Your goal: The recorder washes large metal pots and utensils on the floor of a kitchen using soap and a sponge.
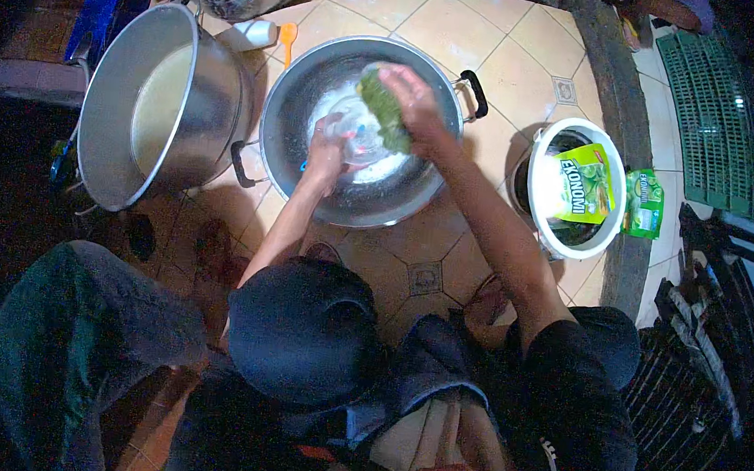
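Observation:
A wide metal pan [288, 182] with two black-handled grips sits on the tiled floor before me. White foam covers part of its bottom. Over the pan, my left hand [326, 152] holds a clear, round container [357, 134], probably plastic; its exact kind is hard to tell. My right hand [415, 106] grips a green scrubbing pad [382, 106] just above and to the right of that container. Whether the pad touches it is unclear, as the hand is slightly blurred.
A big metal pot [221, 104] leans left of the pan, with a white cup [256, 35] and orange spoon [288, 39] behind. Rightward stand a white-rimmed pail [572, 251] carrying a green pouch [584, 182], another pouch [643, 203] and a green crate [711, 122]. Someone's knee [79, 305] is at left.

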Available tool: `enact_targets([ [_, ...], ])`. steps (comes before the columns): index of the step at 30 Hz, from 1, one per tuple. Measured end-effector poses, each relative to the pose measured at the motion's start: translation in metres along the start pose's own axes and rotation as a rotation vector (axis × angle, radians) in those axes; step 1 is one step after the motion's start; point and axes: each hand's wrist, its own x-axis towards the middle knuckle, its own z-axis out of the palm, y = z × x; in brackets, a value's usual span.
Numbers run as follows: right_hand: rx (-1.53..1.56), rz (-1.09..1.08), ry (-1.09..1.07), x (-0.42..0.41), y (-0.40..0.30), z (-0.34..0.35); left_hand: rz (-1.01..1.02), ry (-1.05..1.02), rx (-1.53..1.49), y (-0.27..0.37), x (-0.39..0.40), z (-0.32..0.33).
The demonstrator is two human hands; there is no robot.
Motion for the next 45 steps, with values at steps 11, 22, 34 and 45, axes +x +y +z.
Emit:
enact_targets([
  [11,0.004,-0.104,0.331,0.021,-0.019,-0.053,0.281,0.246,-0.053,0.004,0.032,-0.004],
  [22,-0.324,-0.625,0.276,0.016,-0.001,-0.004,0.279,0.208,0.050,-0.009,0.034,0.000],
  [34,-1.520,-1.306,-0.767,0.016,0.015,-0.039,0.298,-0.230,0.514,0.026,0.015,-0.002],
  [45,-1.219,-0.464,-0.517,-0.021,0.019,-0.031,0.216,-0.091,0.426,0.024,0.018,0.016],
])
